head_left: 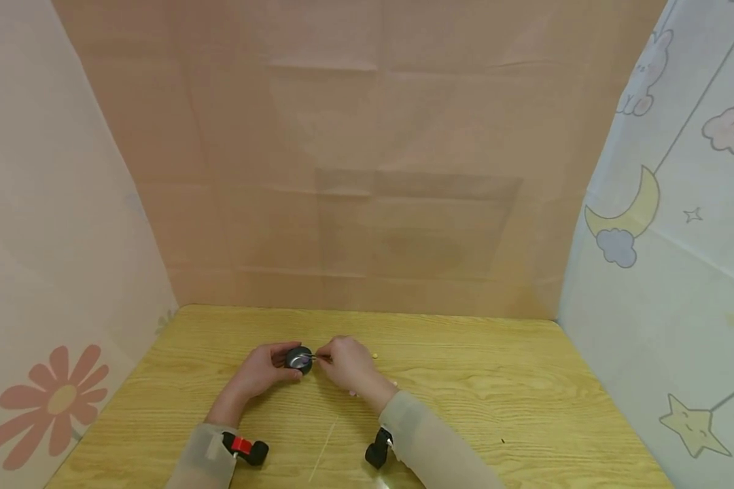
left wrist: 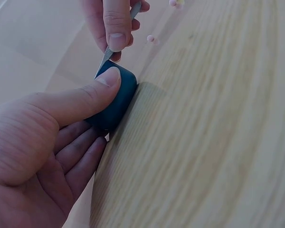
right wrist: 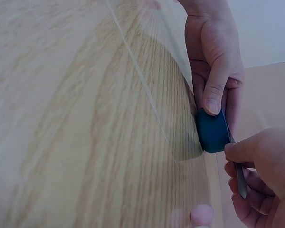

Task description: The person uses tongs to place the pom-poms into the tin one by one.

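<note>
A small dark teal cup [head_left: 298,361] with a shiny inside stands on the wooden table. My left hand [head_left: 263,370] holds it from the side, thumb [left wrist: 97,92] on its near wall and the other fingers behind and under its far side. My right hand [head_left: 348,363] pinches a pair of metal tweezers [right wrist: 240,178] between thumb and fingers. The tips of the tweezers reach over the rim into the cup, where a small purplish spot shows in the head view. In both wrist views the cup's inside is hidden.
Small balls lie on the table near my right hand: a yellow one [head_left: 375,355], a pink one [head_left: 352,393] and a pale one [head_left: 395,384]. A pink ball [right wrist: 202,215] appears close in the right wrist view. Hanging cloths [head_left: 355,136] enclose the table's back and sides.
</note>
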A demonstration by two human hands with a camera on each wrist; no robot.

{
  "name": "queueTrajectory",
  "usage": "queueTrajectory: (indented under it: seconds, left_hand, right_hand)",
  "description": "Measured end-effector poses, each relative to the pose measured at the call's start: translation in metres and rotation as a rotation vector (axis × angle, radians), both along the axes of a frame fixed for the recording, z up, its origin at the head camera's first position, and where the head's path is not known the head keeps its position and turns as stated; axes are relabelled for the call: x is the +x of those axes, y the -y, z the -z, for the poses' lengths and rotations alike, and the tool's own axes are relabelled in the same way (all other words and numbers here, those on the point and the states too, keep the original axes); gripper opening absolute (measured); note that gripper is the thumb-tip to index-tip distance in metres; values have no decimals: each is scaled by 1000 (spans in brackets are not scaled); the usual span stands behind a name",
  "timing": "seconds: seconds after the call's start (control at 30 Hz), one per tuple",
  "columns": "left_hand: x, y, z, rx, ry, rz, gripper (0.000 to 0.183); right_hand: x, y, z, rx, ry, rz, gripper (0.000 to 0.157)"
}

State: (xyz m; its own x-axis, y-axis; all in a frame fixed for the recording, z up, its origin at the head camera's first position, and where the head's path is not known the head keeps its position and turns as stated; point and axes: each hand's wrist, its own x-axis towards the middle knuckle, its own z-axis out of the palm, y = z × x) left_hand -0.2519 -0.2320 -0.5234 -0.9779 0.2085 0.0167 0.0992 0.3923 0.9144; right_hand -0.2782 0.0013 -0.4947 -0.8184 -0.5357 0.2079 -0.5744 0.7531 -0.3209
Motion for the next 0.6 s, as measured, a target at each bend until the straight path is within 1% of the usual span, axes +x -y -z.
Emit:
queueTrajectory:
  seconds: [0.2,0.33,0.47,0.6]
  left_hand:
    - [2,-1,-3,-2,-12,-14,65]
    - [3,-1,-4,3,-16,-10,65]
    - [3,-1,-4,-5,-10,-7,65]
    - [3,-1,-5,-25,-15,-8,65]
  right_hand:
    - [0,2,-1,8,-6,-2,15]
    - [1,2,-2,9,-6,-3,15]
    - [4,-5,-7,-43,10,3,14]
    - [10,-21,-13,-119,41,3,15]
